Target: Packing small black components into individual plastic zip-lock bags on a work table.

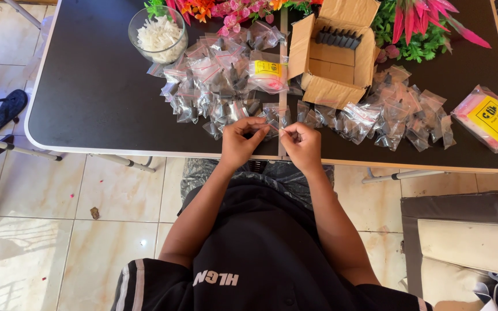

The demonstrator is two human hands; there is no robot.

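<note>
The left hand [242, 140] and the right hand [302, 144] pinch one small clear bag [274, 130] between their fingertips, at the near edge of the dark counter [93, 98]. Piles of little bags [214, 86] lie just behind.

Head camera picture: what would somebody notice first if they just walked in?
Probably the two hands, left hand and right hand, pinching one small clear bag at the table's near edge. Behind them lie heaps of little clear bags, an open cardboard box and bright artificial flowers along the far edge.

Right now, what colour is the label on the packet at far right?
Yellow label, head view.
</note>
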